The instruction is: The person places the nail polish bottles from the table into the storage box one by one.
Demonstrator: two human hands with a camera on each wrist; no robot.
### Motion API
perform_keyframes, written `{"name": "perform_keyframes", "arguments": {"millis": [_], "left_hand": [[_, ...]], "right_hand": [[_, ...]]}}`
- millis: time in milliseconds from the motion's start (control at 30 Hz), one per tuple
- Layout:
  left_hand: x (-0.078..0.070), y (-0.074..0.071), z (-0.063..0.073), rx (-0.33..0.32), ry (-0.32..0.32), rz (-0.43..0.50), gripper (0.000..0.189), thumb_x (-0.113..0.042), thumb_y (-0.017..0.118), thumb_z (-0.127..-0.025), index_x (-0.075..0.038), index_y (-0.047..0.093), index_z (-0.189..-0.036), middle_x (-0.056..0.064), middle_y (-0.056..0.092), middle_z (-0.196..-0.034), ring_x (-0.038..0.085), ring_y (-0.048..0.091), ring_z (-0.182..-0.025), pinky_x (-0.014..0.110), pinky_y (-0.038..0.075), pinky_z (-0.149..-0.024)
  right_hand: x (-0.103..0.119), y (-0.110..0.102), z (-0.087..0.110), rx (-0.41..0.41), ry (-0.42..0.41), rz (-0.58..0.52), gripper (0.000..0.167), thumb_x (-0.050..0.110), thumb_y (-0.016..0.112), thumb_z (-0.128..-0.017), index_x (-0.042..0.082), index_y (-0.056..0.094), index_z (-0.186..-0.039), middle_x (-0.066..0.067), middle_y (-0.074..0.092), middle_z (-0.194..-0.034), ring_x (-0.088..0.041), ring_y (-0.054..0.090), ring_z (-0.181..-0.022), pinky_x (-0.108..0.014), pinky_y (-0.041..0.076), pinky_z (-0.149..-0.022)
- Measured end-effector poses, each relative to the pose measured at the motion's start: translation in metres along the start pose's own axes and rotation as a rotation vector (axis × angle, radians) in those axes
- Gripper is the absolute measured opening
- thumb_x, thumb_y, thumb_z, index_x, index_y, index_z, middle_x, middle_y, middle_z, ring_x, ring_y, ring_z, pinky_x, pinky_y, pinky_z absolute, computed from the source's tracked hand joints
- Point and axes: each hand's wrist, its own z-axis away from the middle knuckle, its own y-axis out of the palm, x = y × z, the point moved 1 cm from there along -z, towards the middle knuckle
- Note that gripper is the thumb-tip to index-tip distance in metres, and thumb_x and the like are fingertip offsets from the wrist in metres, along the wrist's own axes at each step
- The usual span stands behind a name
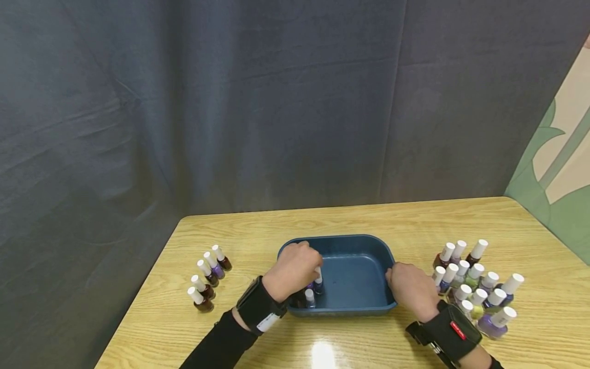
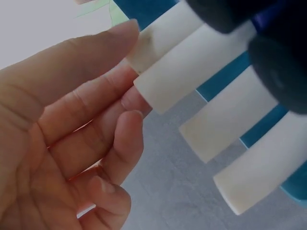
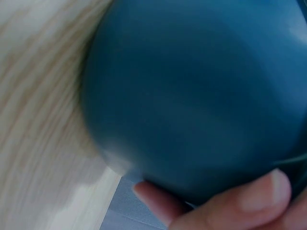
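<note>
A dark blue plastic basin (image 1: 352,277) stands mid-table with a few nail polish bottles (image 1: 310,298) at its left end. Over that end is my left hand (image 1: 294,271), its thumb and fingers pinching the white cap (image 2: 165,40) of one bottle. Other white caps (image 2: 230,115) stand close by in the left wrist view; the hand hides part of this group from the head camera. My right hand (image 1: 412,288) grips the basin's right rim, and its thumb (image 3: 254,196) lies against the blue wall (image 3: 192,96) in the right wrist view.
Nail polish bottles with dark and purple contents (image 1: 206,291) form a slanted row on the left of the wooden table (image 1: 249,230). A cluster of several more bottles (image 1: 495,320) crowds close beside my right wrist. A grey curtain (image 1: 295,113) hangs behind the table.
</note>
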Motion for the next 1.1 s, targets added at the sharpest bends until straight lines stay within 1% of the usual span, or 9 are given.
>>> {"name": "perform_keyframes", "arguments": {"millis": [167, 267, 400, 600, 733, 833, 933, 967, 1100], "left_hand": [[0.004, -0.002, 0.006, -0.011, -0.015, 0.014, 0.006, -0.025, 0.072, -0.078, -0.02, 0.072, -0.074, -0.008, 0.064, -0.065, 0.011, 0.053, -0.063, 0.019, 0.04, -0.056], [0.011, -0.008, 0.013, -0.02, -0.061, 0.035, 0.01, -0.028, 0.071, -0.079, -0.018, 0.074, -0.081, -0.006, 0.067, -0.071, 0.013, 0.055, -0.068, 0.022, 0.044, -0.06], [0.028, -0.019, 0.032, -0.052, -0.203, 0.047, 0.013, -0.03, 0.073, -0.077, -0.017, 0.074, -0.082, -0.005, 0.068, -0.073, 0.014, 0.056, -0.068, 0.026, 0.045, -0.058], [0.063, -0.032, 0.077, -0.093, -0.442, -0.01, 0.014, -0.029, 0.076, -0.073, -0.018, 0.072, -0.065, -0.006, 0.063, -0.059, 0.011, 0.055, -0.051, 0.025, 0.041, -0.046], [0.086, -0.041, 0.109, -0.031, -0.614, 0.062, 0.019, -0.027, 0.073, -0.076, -0.02, 0.068, -0.06, -0.008, 0.057, -0.052, 0.008, 0.048, -0.044, 0.024, 0.034, -0.042], [0.101, -0.044, 0.131, 0.033, -0.748, 0.131, 0.037, -0.026, 0.07, -0.079, -0.021, 0.052, -0.047, -0.01, 0.038, -0.046, 0.007, 0.034, -0.043, 0.024, 0.023, -0.041], [0.112, -0.044, 0.149, 0.109, -0.87, 0.178, 0.044, -0.03, 0.069, -0.079, -0.019, 0.044, -0.045, -0.008, 0.026, -0.049, 0.01, 0.026, -0.046, 0.025, 0.018, -0.043], [0.114, -0.044, 0.154, 0.136, -0.903, 0.192, 0.044, -0.032, 0.069, -0.079, -0.019, 0.044, -0.045, -0.008, 0.025, -0.05, 0.01, 0.026, -0.047, 0.025, 0.018, -0.043], [0.121, -0.045, 0.166, 0.212, -0.978, 0.248, 0.031, -0.038, 0.066, -0.08, -0.017, 0.065, -0.058, -0.005, 0.034, -0.051, 0.013, 0.037, -0.048, 0.028, 0.025, -0.044]], "right_hand": [[0.0, 0.0, 0.0, 0.0, -0.002, -0.002, 0.035, 0.017, 0.045, -0.092, 0.005, 0.054, -0.06, -0.011, 0.054, -0.059, -0.024, 0.052, -0.052, -0.038, 0.037, -0.043], [0.0, 0.0, 0.001, -0.002, -0.008, 0.001, 0.035, 0.016, 0.045, -0.091, 0.005, 0.054, -0.06, -0.012, 0.054, -0.059, -0.025, 0.053, -0.052, -0.038, 0.037, -0.043], [0.0, 0.0, 0.001, 0.005, -0.002, -0.007, 0.035, 0.017, 0.044, -0.091, 0.005, 0.055, -0.06, -0.012, 0.056, -0.06, -0.026, 0.054, -0.053, -0.039, 0.037, -0.043], [0.0, 0.001, 0.001, 0.014, 0.01, -0.007, 0.034, 0.017, 0.044, -0.091, 0.006, 0.055, -0.061, -0.012, 0.056, -0.061, -0.026, 0.054, -0.053, -0.039, 0.037, -0.043], [0.0, 0.001, 0.001, 0.023, 0.015, -0.001, 0.035, 0.018, 0.045, -0.092, 0.006, 0.055, -0.061, -0.011, 0.055, -0.061, -0.025, 0.054, -0.053, -0.039, 0.038, -0.044], [0.0, 0.001, 0.001, 0.028, 0.02, 0.0, 0.035, 0.018, 0.044, -0.092, 0.006, 0.054, -0.06, -0.01, 0.055, -0.061, -0.024, 0.053, -0.053, -0.038, 0.038, -0.044], [0.0, 0.001, 0.0, 0.028, 0.019, -0.002, 0.035, 0.018, 0.044, -0.092, 0.005, 0.055, -0.061, -0.011, 0.056, -0.062, -0.025, 0.054, -0.054, -0.038, 0.038, -0.044], [0.0, 0.001, 0.0, 0.025, 0.018, -0.003, 0.035, 0.018, 0.044, -0.092, 0.005, 0.055, -0.061, -0.011, 0.056, -0.062, -0.025, 0.054, -0.054, -0.039, 0.038, -0.044], [0.001, -0.001, 0.0, 0.019, 0.014, -0.007, 0.034, 0.018, 0.044, -0.092, 0.005, 0.055, -0.062, -0.012, 0.057, -0.063, -0.027, 0.055, -0.055, -0.04, 0.038, -0.044]]}}
